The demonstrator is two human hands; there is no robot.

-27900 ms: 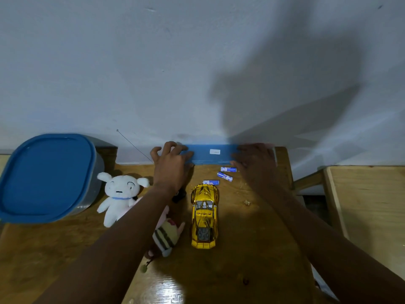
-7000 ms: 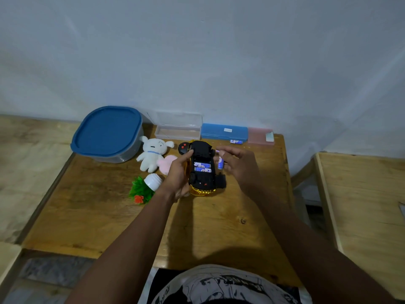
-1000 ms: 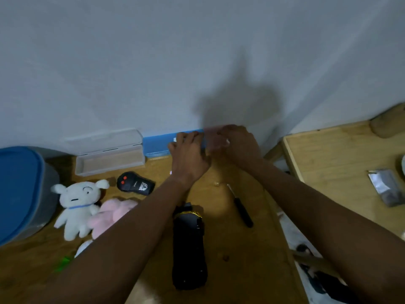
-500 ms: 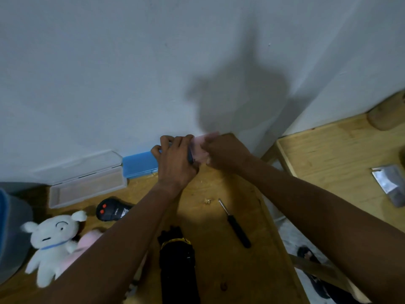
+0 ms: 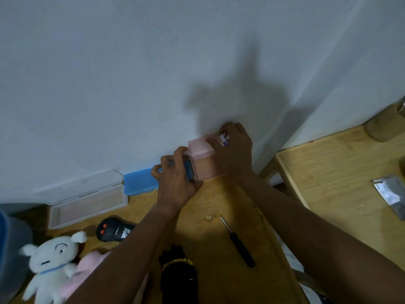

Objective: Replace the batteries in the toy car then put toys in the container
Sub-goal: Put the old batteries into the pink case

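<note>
Pink plastic marks the centre of the action: a small pink box sits at the far edge of the wooden table against the wall, its lid tipped up. The left hand curls around the box's left end and steadies it. The right hand hovers over the right end, its fingers pinching a small blue-and-white battery; whether it holds more than 1 cannot be told.

The toy car lies upside down at the near edge between the forearms, black underside up, with a screwdriver just to its right. To the left lie a black remote control, a white plush dog and a pink plush. Along the wall, left of the pink box, stand a blue box and an open clear box. The container shows only partly at the far left, blue lid apparently on.

This looks like the battery-swap step, with the battery passing between hand and pink box; which direction cannot be judged. The next move probably calls for settling that battery and shutting the lid, then turning to the car's underside with the screwdriver. After that, the container needs opening for the toys.
</note>
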